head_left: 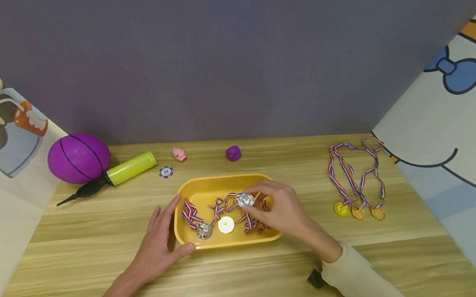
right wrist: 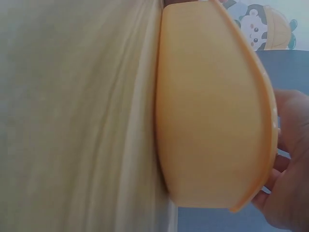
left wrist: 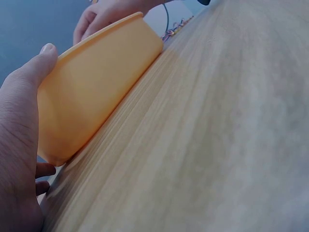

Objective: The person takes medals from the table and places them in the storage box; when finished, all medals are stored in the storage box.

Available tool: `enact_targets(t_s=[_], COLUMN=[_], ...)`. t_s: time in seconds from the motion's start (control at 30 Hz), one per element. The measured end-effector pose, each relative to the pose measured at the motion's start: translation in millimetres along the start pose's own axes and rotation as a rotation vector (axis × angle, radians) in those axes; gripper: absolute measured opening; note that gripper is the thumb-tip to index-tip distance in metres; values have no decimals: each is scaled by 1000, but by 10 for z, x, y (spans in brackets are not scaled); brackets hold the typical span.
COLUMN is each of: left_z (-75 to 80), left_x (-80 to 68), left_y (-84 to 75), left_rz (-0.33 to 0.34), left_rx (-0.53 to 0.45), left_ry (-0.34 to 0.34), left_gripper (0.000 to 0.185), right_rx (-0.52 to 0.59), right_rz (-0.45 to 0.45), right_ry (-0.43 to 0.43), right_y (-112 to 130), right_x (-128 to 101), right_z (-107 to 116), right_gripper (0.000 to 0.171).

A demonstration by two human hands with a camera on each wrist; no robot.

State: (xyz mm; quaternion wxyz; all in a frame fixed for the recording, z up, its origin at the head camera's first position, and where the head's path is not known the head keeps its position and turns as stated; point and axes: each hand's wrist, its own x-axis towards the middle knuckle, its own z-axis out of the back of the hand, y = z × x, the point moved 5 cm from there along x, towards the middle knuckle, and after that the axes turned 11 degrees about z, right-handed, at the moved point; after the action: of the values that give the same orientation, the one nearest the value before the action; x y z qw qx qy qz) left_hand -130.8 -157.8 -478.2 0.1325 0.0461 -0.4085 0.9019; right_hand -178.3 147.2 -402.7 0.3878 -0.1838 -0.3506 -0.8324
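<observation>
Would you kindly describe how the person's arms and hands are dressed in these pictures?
Both hands, left hand and right hand, are bare, with no gloves, rings or watch visible. Each forearm ends in a cream long sleeve, bunched at the wrist. A small black device sits beside the right cuff, probably the wrist camera.

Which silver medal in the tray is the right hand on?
The rear one, at the right hand's fingertips; the other silver medal lies untouched at the yellow tray's front-left.
</observation>
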Motion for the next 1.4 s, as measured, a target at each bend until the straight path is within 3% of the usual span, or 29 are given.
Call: enact_targets(t_s=[0.4,1.03,1.2,1.4], left_z=[1,-7,-12,-14], left_x=[8,11,11,3], left_y=[-6,19,30,20], left_rz=[-7,-7,-2,-2], left_rx=[10,3,1,7], left_ry=[-5,-4,-1,-1], left_gripper=[114,114,114,113], right_rx=[-162,-224,-239,-222], right_rz=[-4,37,46,46], right_ry=[154,425,466,455], right_y=[-22,-22,-15,-22], right_x=[-56,-2,18,12], right_z=[-76,-186,-199,-184], right_gripper=[38,24,30,31])
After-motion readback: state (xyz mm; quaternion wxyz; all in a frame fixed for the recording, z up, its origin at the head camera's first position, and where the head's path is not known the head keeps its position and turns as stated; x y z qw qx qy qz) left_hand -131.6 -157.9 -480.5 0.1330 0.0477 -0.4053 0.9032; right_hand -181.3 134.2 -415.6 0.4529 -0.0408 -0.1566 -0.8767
